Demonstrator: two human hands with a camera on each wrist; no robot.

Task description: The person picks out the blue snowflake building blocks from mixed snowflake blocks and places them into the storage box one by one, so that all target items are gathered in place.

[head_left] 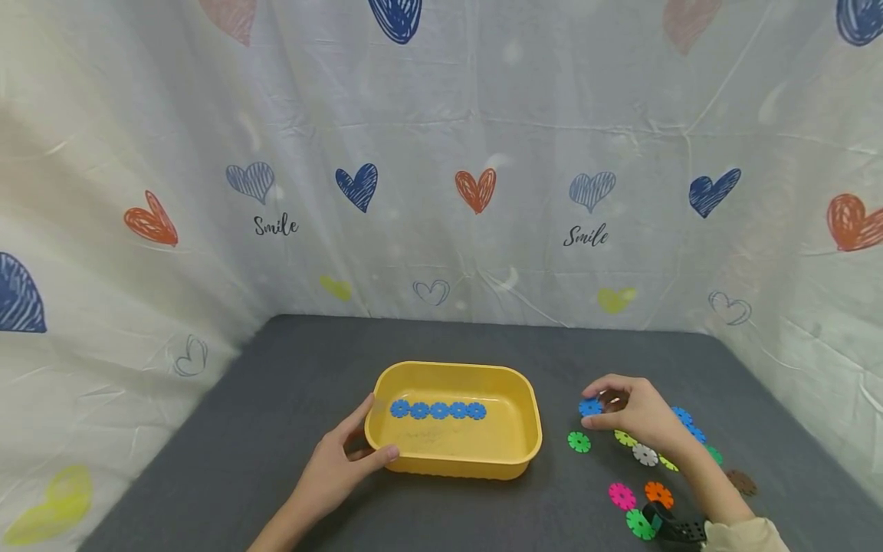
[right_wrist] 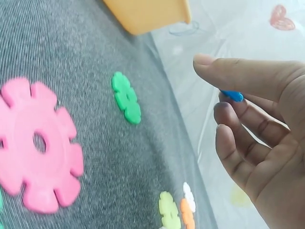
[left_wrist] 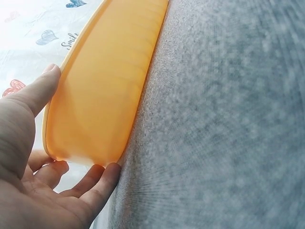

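One yellow tray (head_left: 476, 466) sits on the grey bench (head_left: 310, 360), and five blue discs (head_left: 439, 411), notched round their edges, lie inside it in a single row. The left hand (head_left: 331, 468) grips the tray's left end, thumb at the rim and fingers bent against the end wall. To the right of the tray, the right hand (head_left: 641, 412) pinches one blue disc (head_left: 589, 407) between thumb and fingers, apart from the tray.

Around and below that hand, the head view shows eleven loose discs: three green discs (head_left: 579, 441), two yellow discs (head_left: 668, 462), two further blue discs (head_left: 682, 415) close together, one white disc (head_left: 645, 455), one pink disc (head_left: 622, 496), one orange disc (head_left: 658, 494) and one brown disc (head_left: 742, 482). The right hand and forearm may hide more; the right wrist view has a second orange disc (right_wrist: 187, 214) beside a white one.

Behind hangs one pale cloth (head_left: 524, 92) printed with hearts and, twice, the word "Smile".
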